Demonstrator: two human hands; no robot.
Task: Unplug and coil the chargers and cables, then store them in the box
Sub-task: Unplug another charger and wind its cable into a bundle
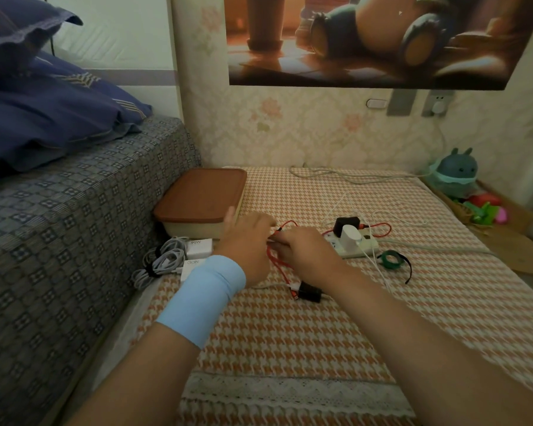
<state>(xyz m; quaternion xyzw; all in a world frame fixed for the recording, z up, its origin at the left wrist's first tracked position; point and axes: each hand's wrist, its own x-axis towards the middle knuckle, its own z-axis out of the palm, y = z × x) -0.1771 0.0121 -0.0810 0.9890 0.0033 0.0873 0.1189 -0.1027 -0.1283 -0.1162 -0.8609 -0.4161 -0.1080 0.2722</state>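
At mid-frame your left hand (pixel 246 241) and right hand (pixel 305 250) both gripped the red cable (pixel 277 267) — fingers curled round it. The lidded box (pixel 200 198) sat just up-left of them.

Three white chargers (pixel 199 245), two left of the left hand (pixel 246 241), one right of the right hand (pixel 302 250); two black chargers (pixel 310 292); two red cables (pixel 279 269); two coiled white cables (pixel 163 256); one power strip (pixel 356 252); one lidded box (pixel 200 198)

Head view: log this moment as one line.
left hand, right hand: hold red cable | box: closed | power strip: black charger, white charger plugged in
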